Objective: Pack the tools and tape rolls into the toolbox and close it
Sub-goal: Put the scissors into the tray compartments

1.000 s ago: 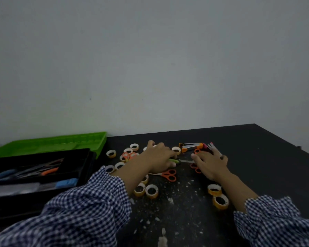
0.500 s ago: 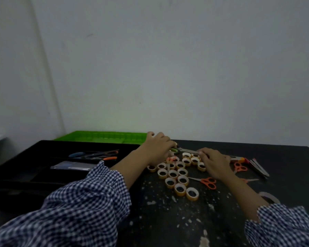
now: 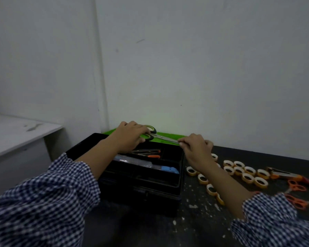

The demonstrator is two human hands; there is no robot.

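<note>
A pair of green-and-black-handled scissors (image 3: pixel 165 138) is held level above the far rim of the open black toolbox (image 3: pixel 180 175), which sits at the left end of the table (image 3: pixel 194 229). The left hand (image 3: pixel 130 135) has its fingers curled round the handles, and the right hand (image 3: pixel 194 148) pinches the blade tip between its fingers. Behind the box lies a green lid (image 3: pixel 175 136), along the table's far edge. In the toolbox tray rest an orange-handled tool (image 3: pixel 153 156), some dark tools (image 3: pixel 146 151) and a blue item (image 3: pixel 169 169). To the right of the box, tape rolls (image 3: pixel 239 169) lie clustered on the table. Beyond them, toward the right edge, lie an orange-and-metal tool (image 3: pixel 282 175) and two small orange scissors (image 3: pixel 296 188). White flecks (image 3: pixel 193 205) dot the near part of the table.
</note>
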